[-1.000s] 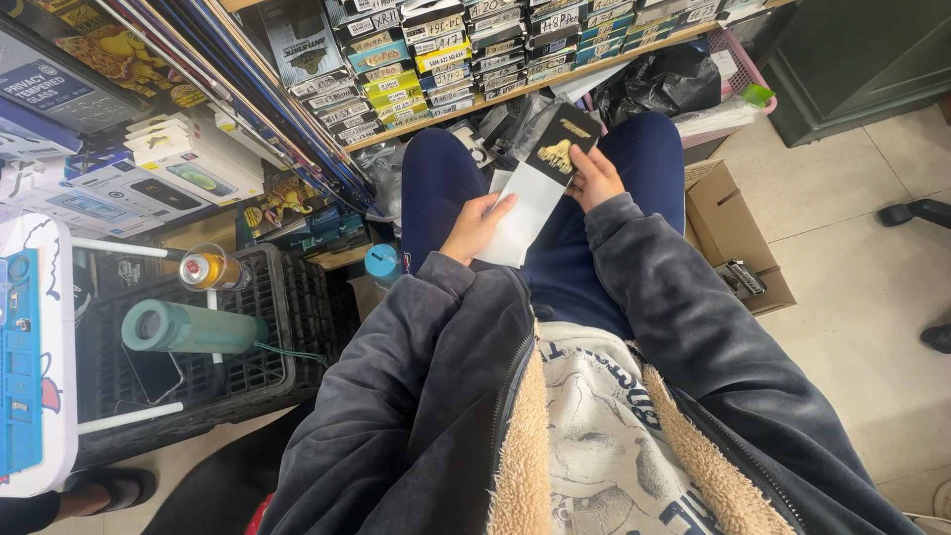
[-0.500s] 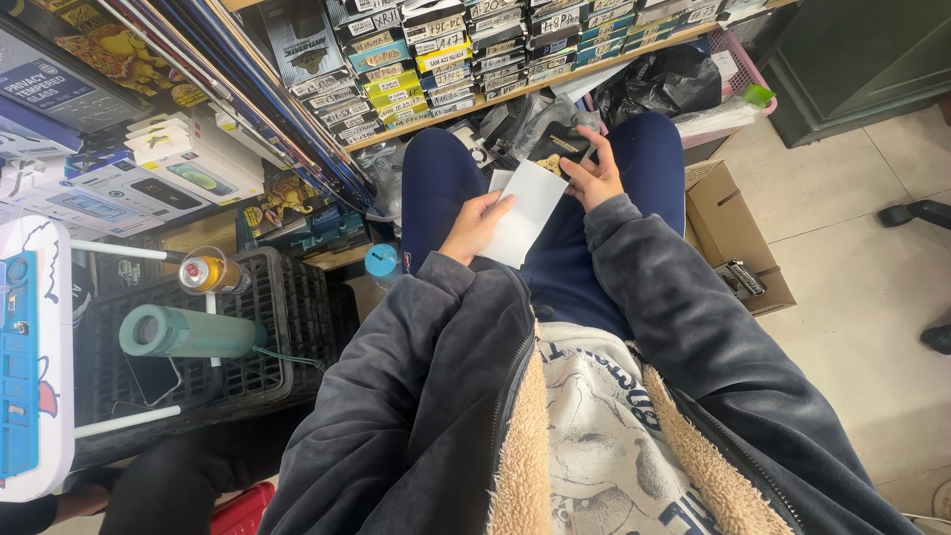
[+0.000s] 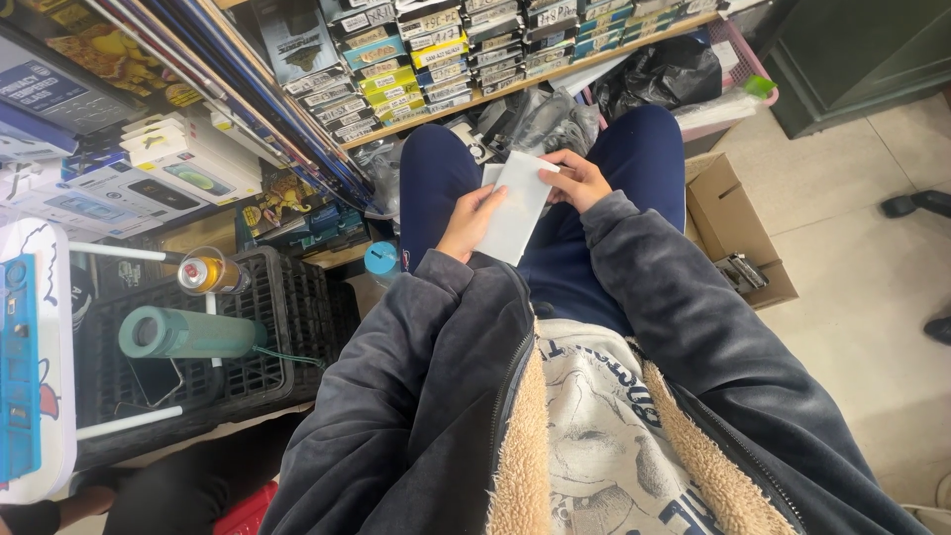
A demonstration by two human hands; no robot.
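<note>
the person sat with knees apart in dark blue trousers, both hands raised over the lap. the left hand (image 3: 474, 220) was closed on the lower left edge of a flat white packet (image 3: 516, 206), thumb on top and fingers behind it. the right hand (image 3: 578, 179) pinched the packet's upper right corner, its fingers curled round the edge. so the packet hung between the two hands, tilted, just above the thighs and touching neither leg that i could see. a second pale sheet showed at its upper left edge, though i could not tell whether it was a separate piece.

beyond the knees stood a wooden shelf (image 3: 555, 79) packed with rows of small boxed goods in yellow, blue and white. crumpled clear plastic bags (image 3: 540, 119) lay under it, just past the packet. to the person's left sat a black plastic crate (image 3: 287, 327), with a green cylindrical bottle (image 3: 188, 333) lying on its side on top and a can (image 3: 203, 273) near it. stacks of white boxes (image 3: 178, 168) stood further left. to the right an open cardboard box (image 3: 733, 238) rested on the tiled floor (image 3: 872, 327), beside the right leg. a pink basket (image 3: 745, 79) holding a black bag was behind it.
</note>
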